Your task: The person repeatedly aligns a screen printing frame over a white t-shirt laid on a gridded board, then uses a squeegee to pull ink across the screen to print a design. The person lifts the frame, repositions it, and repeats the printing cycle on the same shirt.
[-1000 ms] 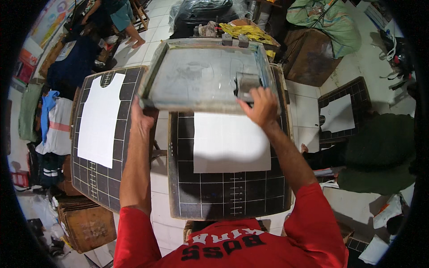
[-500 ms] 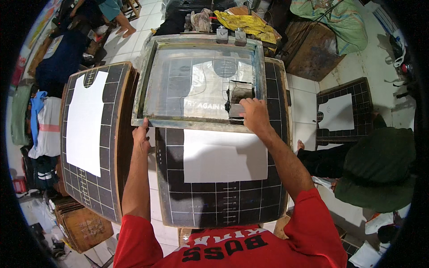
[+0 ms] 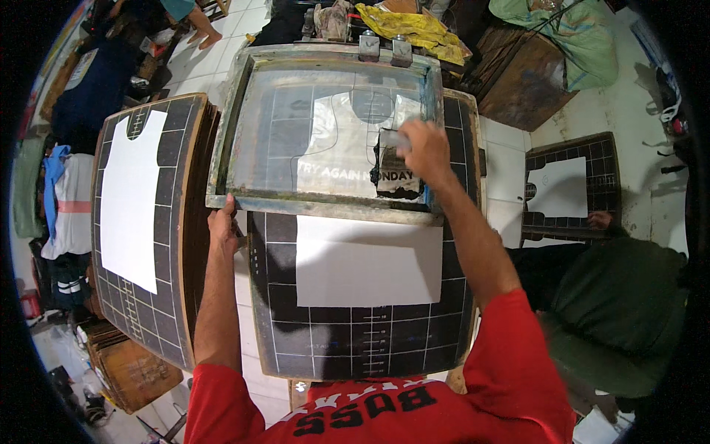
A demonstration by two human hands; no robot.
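A wooden screen printing frame (image 3: 318, 205) lies over a white sleeveless-shaped fabric piece (image 3: 370, 259) on a black gridded board (image 3: 333, 340). My left hand (image 3: 224, 226) grips the frame's near left corner, thumb on top, with the other fingers partly hidden below. Inside the frame on the right, my right hand (image 3: 424, 148) is closed around a grey squeegee (image 3: 398, 140), slightly blurred. The squeegee is at the far end of a dark ink patch (image 3: 381, 185) on the mesh. A line of lettering shows through the mesh beside and within the patch.
To the left stands another black board (image 3: 174, 214) with a white fabric piece (image 3: 133, 200). Metal hinge clamps (image 3: 384, 49) hold the frame's far side. A co-worker in a dark green garment (image 3: 617, 311) is at the right, by a further gridded board (image 3: 603, 177).
My right hand has moved the squeegee away from me, from the ink patch's near end to its far end. More lettering shows. A co-worker's hand has appeared at the right board.
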